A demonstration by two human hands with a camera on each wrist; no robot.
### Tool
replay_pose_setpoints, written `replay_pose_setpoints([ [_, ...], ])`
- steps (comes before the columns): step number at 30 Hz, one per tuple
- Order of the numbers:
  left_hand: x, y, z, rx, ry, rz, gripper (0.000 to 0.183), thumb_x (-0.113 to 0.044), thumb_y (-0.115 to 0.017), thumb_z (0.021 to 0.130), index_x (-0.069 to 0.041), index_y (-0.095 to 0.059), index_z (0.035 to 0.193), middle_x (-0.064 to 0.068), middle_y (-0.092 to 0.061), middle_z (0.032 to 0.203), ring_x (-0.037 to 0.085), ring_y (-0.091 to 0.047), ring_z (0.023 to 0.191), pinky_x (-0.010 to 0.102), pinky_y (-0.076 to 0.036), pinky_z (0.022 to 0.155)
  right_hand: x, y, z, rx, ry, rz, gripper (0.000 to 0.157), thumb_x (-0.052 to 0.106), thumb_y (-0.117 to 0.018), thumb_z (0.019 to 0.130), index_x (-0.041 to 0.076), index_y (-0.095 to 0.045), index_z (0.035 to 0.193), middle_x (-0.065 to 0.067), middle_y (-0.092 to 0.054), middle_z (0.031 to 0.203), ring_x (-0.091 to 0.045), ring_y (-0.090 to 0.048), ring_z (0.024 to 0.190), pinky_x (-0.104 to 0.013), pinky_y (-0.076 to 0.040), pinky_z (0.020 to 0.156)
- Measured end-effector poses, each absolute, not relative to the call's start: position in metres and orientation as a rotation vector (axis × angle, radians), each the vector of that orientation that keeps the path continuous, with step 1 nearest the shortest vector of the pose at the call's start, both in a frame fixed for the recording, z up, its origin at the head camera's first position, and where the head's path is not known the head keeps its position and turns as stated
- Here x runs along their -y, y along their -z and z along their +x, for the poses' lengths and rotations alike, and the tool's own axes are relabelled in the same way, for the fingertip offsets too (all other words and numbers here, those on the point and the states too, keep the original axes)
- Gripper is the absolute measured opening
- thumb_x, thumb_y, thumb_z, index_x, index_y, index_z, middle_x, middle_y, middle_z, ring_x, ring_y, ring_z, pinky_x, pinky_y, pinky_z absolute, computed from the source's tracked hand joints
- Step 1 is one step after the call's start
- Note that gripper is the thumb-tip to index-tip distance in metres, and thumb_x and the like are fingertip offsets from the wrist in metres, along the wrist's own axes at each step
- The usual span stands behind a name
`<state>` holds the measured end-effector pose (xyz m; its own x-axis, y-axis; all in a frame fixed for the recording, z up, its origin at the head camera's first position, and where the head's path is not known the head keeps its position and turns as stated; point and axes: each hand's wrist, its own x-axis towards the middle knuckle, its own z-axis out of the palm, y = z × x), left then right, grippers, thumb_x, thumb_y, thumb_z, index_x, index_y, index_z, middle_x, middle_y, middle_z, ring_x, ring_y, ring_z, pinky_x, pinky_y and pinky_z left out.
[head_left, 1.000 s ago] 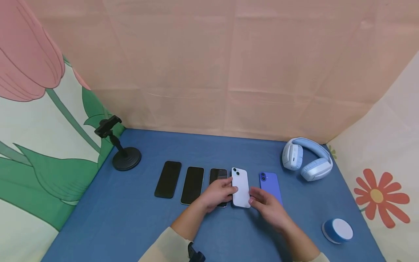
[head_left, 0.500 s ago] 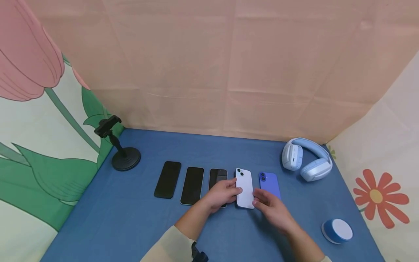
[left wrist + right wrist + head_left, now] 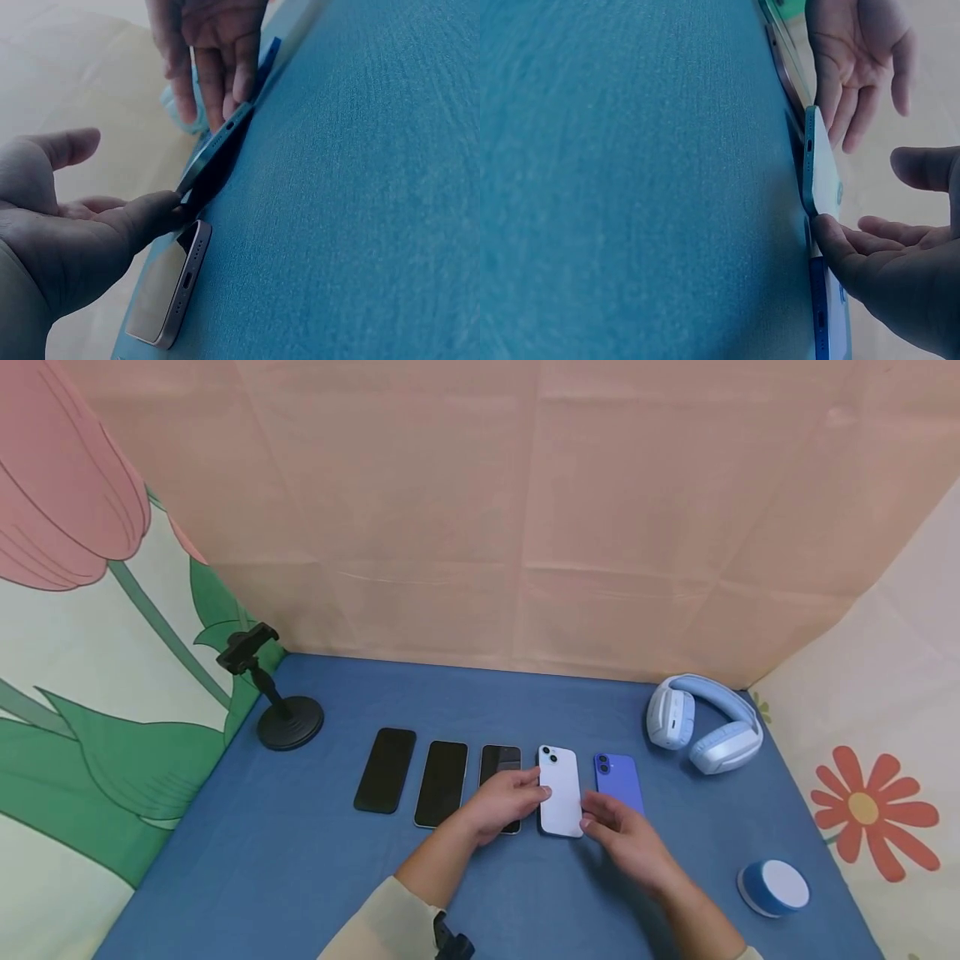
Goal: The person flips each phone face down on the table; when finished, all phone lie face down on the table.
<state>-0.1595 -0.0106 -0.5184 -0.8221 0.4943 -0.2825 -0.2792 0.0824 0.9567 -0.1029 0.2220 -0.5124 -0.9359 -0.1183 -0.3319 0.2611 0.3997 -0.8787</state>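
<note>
A white phone (image 3: pixel 559 802) lies back up between my two hands, its camera end away from me; in the left wrist view its near end looks slightly raised off the cloth. My left hand (image 3: pixel 502 806) touches its left edge with extended fingertips, the thumb apart from it in the left wrist view. At the right edge, the fingertips of my right hand (image 3: pixel 622 843) touch the phone, thumb raised in the right wrist view. Partly behind the left hand is a dark-screened phone (image 3: pixel 498 759). A purple phone (image 3: pixel 617 779) lies back up just right, partly covered by the right hand.
Two more dark-screened phones (image 3: pixel 385 771) lie to the left on the blue cloth (image 3: pixel 315 860). A black phone stand (image 3: pixel 290 724) is at the back left. Blue headphones (image 3: pixel 705 722) rest at the back right, and a blue-and-white round object (image 3: pixel 774 888) at the front right.
The white phone has shifted slightly right, away from the dark phone beside it, with both hands moving along. Over the last half second it has barely moved.
</note>
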Motion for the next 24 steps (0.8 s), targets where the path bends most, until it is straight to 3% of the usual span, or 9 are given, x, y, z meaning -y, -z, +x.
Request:
replay_pose_setpoints([
  [24,0.0193,0.521,-0.1541,-1.905,-1.746,0.283,0.065,-0.029,-0.066,0.103,0.006,-0.043,0.153,0.016,-0.041,0.161,0.03,-0.042,0.147,0.046,-0.042,0.114,-0.2186,0.517,-0.104,-2.41,1.528,0.079,0.048,0.017,-0.065,0.103,0.002,-0.054,0.147,-0.013,-0.062,0.142,-0.029,-0.06,0.127,-0.051,-0.049,0.107],
])
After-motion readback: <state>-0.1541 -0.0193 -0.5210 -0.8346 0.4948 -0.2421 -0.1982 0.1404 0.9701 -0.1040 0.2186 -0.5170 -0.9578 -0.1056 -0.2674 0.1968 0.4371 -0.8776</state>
